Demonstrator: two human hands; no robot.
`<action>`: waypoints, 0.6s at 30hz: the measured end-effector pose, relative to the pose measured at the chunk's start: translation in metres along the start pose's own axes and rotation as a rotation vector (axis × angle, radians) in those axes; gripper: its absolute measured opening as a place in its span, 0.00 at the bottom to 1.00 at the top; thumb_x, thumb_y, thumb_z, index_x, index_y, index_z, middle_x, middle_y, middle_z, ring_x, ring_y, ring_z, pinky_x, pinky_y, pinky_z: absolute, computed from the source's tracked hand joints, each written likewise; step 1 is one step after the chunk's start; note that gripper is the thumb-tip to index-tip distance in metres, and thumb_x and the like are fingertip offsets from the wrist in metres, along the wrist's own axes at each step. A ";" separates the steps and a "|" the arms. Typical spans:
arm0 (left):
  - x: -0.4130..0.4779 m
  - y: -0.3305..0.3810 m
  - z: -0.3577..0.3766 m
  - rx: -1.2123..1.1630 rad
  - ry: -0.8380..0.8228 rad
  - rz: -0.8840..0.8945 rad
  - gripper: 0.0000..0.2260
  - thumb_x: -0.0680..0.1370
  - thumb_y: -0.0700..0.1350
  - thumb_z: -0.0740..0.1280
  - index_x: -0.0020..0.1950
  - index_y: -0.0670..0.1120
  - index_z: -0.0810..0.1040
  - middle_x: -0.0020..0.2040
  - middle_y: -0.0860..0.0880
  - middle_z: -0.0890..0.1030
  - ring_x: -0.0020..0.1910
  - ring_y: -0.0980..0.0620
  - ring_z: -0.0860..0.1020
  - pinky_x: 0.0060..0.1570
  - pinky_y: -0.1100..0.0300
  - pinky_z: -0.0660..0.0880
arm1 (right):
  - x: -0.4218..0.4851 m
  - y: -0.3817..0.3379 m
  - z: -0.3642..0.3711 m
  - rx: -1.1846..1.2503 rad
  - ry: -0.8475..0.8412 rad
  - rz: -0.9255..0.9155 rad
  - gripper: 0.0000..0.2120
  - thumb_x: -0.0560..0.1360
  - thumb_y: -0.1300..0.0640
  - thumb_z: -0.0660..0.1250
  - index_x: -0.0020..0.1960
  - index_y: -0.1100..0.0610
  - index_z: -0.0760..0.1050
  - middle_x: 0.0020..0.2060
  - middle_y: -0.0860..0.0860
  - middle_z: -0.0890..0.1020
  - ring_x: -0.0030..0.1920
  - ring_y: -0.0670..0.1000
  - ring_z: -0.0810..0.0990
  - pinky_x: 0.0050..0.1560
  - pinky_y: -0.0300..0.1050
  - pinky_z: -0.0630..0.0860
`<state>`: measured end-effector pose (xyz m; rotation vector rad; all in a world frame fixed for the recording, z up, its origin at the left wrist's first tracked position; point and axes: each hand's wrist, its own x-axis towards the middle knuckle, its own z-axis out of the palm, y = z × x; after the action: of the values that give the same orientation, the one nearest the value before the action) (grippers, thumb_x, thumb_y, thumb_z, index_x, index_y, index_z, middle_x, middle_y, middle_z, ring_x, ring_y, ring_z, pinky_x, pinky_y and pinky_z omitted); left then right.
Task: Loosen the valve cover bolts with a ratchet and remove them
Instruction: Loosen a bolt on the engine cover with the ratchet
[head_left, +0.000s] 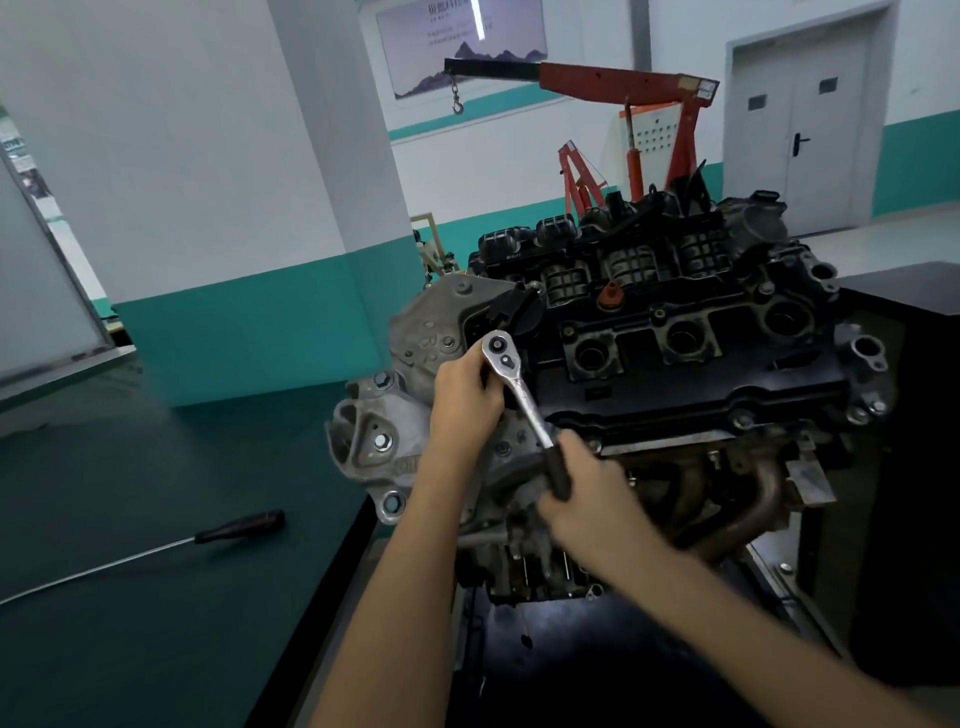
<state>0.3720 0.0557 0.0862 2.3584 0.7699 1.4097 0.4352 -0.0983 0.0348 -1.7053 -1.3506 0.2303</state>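
Note:
An engine stands at the centre right, topped by a black valve cover (691, 384) with three round plug wells and small bolts along its edge. A chrome ratchet (519, 389) sits with its head at the cover's left end, its black handle slanting down to the right. My left hand (467, 400) curls around the ratchet just under the head. My right hand (587, 488) grips the black handle. The bolt under the ratchet head is hidden.
A long screwdriver (228, 530) with a black handle lies on the dark green bench (156, 623) at the left. A red engine crane (634, 104) with a hook stands behind the engine. A dark cabinet (914, 415) is at the right.

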 end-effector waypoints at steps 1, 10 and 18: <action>0.000 -0.001 0.000 -0.021 -0.002 0.002 0.07 0.75 0.34 0.64 0.45 0.42 0.81 0.36 0.45 0.82 0.36 0.47 0.80 0.40 0.52 0.75 | -0.002 -0.005 0.019 0.054 0.044 0.018 0.11 0.73 0.62 0.65 0.51 0.53 0.65 0.33 0.52 0.75 0.33 0.56 0.76 0.34 0.49 0.75; -0.003 0.002 -0.007 -0.138 -0.077 0.109 0.12 0.74 0.31 0.64 0.47 0.46 0.81 0.44 0.53 0.84 0.40 0.53 0.80 0.44 0.64 0.74 | 0.017 0.016 -0.027 -0.165 -0.096 -0.065 0.12 0.71 0.62 0.65 0.52 0.52 0.68 0.34 0.52 0.75 0.34 0.58 0.76 0.37 0.47 0.74; -0.003 0.004 -0.004 -0.061 -0.021 0.040 0.05 0.77 0.34 0.66 0.47 0.40 0.82 0.34 0.48 0.80 0.30 0.55 0.73 0.33 0.66 0.65 | 0.057 0.021 -0.100 -0.690 -0.069 -0.258 0.12 0.73 0.57 0.67 0.54 0.51 0.69 0.33 0.47 0.70 0.37 0.58 0.78 0.35 0.44 0.67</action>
<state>0.3690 0.0507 0.0880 2.3503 0.6679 1.4019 0.5340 -0.1032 0.0966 -2.0492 -1.8168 -0.3715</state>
